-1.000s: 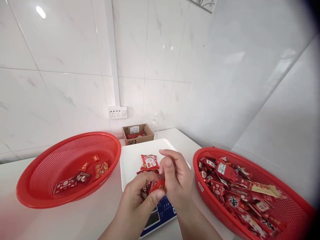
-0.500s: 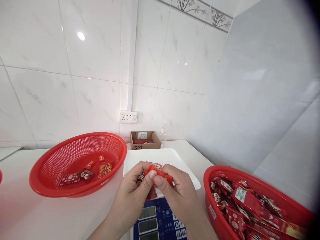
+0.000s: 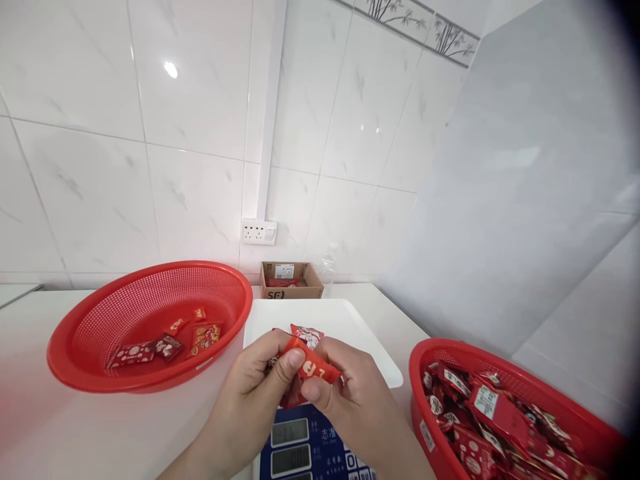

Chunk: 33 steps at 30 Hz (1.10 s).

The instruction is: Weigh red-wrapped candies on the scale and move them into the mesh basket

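Note:
A small orange-red snack packet (image 3: 316,365) with pale lettering is pinched between my two hands, over the front of the white scale pan (image 3: 360,353). My left hand (image 3: 267,373) grips its left end with thumb and fingers. On the other end, my right hand (image 3: 350,383) has its thumb below and its fingers behind. Another red and white packet (image 3: 306,335) shows just behind my fingers, and darker red wrappers lie partly hidden under my hands. Below them is the blue scale panel (image 3: 295,450) with its displays and keys, partly covered by my right hand.
A red perforated basket (image 3: 75,333) with several packets stands on the left. At the right, another red basket (image 3: 419,387) is heaped with red snack packets. A small cardboard box (image 3: 305,292) and a clear bottle (image 3: 328,265) sit by the tiled wall, below a socket (image 3: 259,232).
The orange-red packet has turned so that its lettering shows, and my right thumb has slid lower. The view has shifted slightly.

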Each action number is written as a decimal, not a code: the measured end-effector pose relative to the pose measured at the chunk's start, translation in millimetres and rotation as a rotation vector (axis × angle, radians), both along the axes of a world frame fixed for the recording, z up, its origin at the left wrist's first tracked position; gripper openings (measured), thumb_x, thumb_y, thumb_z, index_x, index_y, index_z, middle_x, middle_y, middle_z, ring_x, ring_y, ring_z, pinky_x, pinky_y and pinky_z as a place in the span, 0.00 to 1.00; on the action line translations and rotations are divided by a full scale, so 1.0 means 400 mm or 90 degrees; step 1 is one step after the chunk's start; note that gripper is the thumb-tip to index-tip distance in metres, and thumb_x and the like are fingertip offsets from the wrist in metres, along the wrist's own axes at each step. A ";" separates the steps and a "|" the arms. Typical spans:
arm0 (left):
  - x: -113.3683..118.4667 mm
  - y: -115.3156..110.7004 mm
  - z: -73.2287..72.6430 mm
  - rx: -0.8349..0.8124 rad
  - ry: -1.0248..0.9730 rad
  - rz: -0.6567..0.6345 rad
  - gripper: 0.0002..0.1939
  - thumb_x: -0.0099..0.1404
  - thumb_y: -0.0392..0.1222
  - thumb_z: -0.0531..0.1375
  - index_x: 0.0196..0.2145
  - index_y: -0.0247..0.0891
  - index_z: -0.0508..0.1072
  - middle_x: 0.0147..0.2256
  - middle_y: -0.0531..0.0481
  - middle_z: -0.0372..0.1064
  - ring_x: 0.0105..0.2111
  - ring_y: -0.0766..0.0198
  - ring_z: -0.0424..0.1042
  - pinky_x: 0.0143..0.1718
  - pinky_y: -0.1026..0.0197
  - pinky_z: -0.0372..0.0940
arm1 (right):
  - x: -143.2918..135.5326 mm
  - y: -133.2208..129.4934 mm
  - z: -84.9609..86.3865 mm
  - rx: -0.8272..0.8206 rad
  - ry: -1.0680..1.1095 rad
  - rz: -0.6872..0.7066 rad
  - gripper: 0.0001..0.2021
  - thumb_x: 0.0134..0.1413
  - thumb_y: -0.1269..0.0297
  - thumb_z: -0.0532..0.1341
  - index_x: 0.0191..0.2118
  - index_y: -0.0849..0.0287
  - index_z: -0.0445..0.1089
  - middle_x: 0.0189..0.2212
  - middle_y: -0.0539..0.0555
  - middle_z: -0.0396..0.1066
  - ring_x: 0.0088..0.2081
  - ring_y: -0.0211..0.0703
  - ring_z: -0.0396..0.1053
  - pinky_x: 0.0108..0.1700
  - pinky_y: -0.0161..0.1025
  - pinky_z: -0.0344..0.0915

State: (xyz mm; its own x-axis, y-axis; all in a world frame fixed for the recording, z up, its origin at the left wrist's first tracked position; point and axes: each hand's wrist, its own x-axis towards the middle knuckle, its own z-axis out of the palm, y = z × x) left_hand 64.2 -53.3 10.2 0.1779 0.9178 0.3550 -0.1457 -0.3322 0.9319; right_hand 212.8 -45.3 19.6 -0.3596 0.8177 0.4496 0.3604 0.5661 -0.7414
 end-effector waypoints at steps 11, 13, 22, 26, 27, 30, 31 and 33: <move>0.000 -0.018 -0.001 -0.113 -0.068 -0.115 0.20 0.66 0.57 0.53 0.28 0.37 0.65 0.22 0.56 0.58 0.22 0.71 0.59 0.24 0.68 0.57 | -0.016 0.000 -0.010 0.096 0.075 0.023 0.20 0.62 0.54 0.54 0.22 0.57 0.54 0.20 0.45 0.55 0.23 0.34 0.55 0.27 0.34 0.53; 0.000 -0.022 -0.002 -0.115 -0.075 -0.129 0.20 0.67 0.57 0.52 0.29 0.37 0.66 0.23 0.56 0.59 0.23 0.71 0.60 0.24 0.68 0.58 | -0.015 -0.005 -0.007 0.127 0.091 0.027 0.18 0.62 0.59 0.54 0.22 0.57 0.53 0.19 0.45 0.54 0.23 0.34 0.55 0.27 0.33 0.53; 0.008 -0.031 0.007 -0.055 -0.035 -0.070 0.16 0.62 0.56 0.59 0.34 0.39 0.69 0.24 0.57 0.60 0.23 0.72 0.58 0.23 0.70 0.58 | -0.020 -0.004 -0.010 0.103 0.122 -0.017 0.18 0.63 0.57 0.52 0.23 0.56 0.52 0.20 0.44 0.54 0.23 0.35 0.54 0.28 0.33 0.55; 0.007 -0.029 0.011 -0.045 -0.022 -0.027 0.14 0.61 0.54 0.61 0.32 0.39 0.69 0.23 0.58 0.60 0.22 0.72 0.57 0.22 0.71 0.56 | -0.015 -0.005 -0.014 0.039 0.091 0.009 0.18 0.65 0.52 0.47 0.26 0.56 0.57 0.24 0.47 0.61 0.26 0.37 0.59 0.29 0.34 0.58; 0.006 -0.028 0.011 -0.038 -0.020 -0.013 0.14 0.62 0.53 0.60 0.33 0.39 0.70 0.23 0.58 0.60 0.22 0.72 0.58 0.22 0.70 0.57 | -0.013 -0.008 -0.012 0.038 0.080 0.012 0.19 0.66 0.52 0.46 0.26 0.56 0.58 0.24 0.48 0.62 0.27 0.37 0.60 0.30 0.34 0.59; -0.002 -0.026 0.009 -0.007 0.005 0.034 0.11 0.64 0.51 0.58 0.34 0.40 0.71 0.24 0.56 0.62 0.23 0.70 0.61 0.25 0.69 0.61 | -0.005 -0.019 0.000 0.042 0.040 0.015 0.18 0.67 0.54 0.46 0.28 0.56 0.60 0.25 0.49 0.64 0.28 0.38 0.63 0.32 0.35 0.60; -0.004 -0.026 0.009 0.008 0.014 0.051 0.11 0.64 0.50 0.58 0.34 0.40 0.71 0.25 0.56 0.63 0.24 0.70 0.62 0.25 0.68 0.63 | -0.004 -0.022 0.004 0.049 0.029 0.015 0.17 0.67 0.55 0.47 0.29 0.56 0.62 0.26 0.49 0.65 0.29 0.38 0.64 0.33 0.34 0.61; -0.009 -0.024 0.010 0.039 0.032 0.084 0.10 0.64 0.49 0.59 0.34 0.40 0.72 0.29 0.54 0.64 0.24 0.70 0.63 0.26 0.67 0.64 | -0.002 -0.027 0.011 0.069 0.014 0.004 0.12 0.65 0.58 0.51 0.32 0.56 0.65 0.28 0.49 0.68 0.32 0.38 0.66 0.35 0.34 0.63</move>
State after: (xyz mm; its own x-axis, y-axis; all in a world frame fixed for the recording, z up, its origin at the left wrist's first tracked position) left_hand 60.7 -63.0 14.3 0.0767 0.9110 0.4052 -0.0503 -0.4023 0.9141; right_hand 211.9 -56.0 24.0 -0.3544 0.7612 0.5431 0.3408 0.6461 -0.6830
